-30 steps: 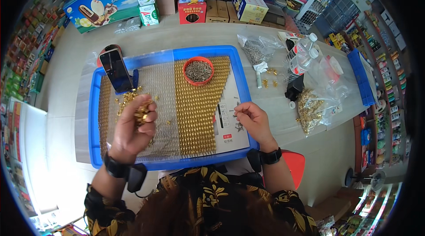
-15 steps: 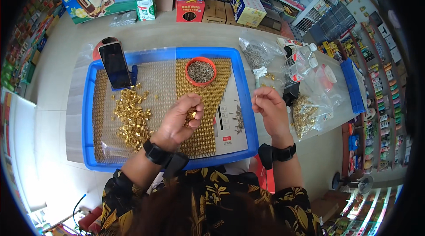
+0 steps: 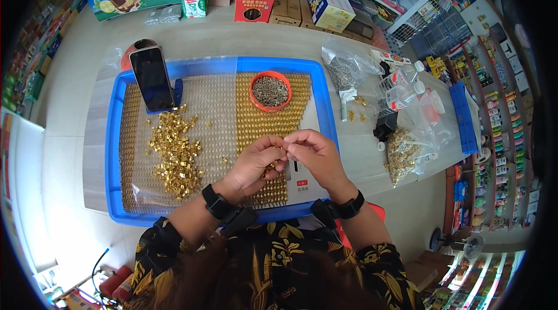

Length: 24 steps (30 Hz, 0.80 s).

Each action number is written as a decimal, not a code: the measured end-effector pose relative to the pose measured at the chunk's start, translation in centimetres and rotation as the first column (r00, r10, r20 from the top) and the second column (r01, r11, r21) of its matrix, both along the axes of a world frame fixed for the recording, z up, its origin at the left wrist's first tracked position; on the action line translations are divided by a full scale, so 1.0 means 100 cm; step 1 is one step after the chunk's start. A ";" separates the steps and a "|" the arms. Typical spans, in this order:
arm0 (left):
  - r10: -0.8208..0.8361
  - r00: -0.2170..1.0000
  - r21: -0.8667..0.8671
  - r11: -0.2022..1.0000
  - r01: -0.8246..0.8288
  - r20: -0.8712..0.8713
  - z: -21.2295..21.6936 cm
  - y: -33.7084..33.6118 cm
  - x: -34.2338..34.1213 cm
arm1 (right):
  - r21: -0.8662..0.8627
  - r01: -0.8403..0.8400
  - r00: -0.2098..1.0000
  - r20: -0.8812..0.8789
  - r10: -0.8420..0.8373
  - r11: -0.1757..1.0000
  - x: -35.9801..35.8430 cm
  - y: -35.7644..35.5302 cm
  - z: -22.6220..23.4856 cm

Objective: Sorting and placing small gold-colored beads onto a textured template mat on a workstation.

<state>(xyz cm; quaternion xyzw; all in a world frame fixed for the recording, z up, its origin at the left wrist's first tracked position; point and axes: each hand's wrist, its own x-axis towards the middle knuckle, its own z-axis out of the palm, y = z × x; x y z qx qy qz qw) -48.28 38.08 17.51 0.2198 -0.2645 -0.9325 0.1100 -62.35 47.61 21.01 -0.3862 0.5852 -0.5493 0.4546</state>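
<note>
My left hand point(image 3: 254, 166) is curled around several small gold metal pieces, a few showing at its fingers. The fingertips of my right hand point(image 3: 317, 160) are pinched and meet my left fingertips; whatever they pinch is hidden. Both hands are above the right part of a blue tray point(image 3: 326, 100). Beneath them lie tight rows of gold pieces point(image 3: 264, 124). Behind the hands, an orange-red bowl point(image 3: 289, 99) holds short silvery screws or pins point(image 3: 271, 90). A loose heap of gold pieces point(image 3: 174, 161) lies left of my left hand on clear plastic sheeting point(image 3: 203, 92).
A phone point(image 3: 151, 80) leans on a blue stand in the tray's far left. Right of the tray are a bag of silvery parts point(image 3: 342, 74), plastic bottles point(image 3: 396, 90) and a bag of gold pieces point(image 3: 402, 156). A blue crate point(image 3: 463, 117) stands at the table's right end.
My right hand has moved left from beyond the tray's right edge to meet my left hand. The left hand has shifted slightly right and nearer, still holding gold pieces.
</note>
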 end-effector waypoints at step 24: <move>0.072 0.995 -0.162 0.985 -0.059 0.076 0.001 0.000 -0.001 | -0.054 -0.064 0.898 -0.439 0.034 0.996 -0.006 0.005 -0.003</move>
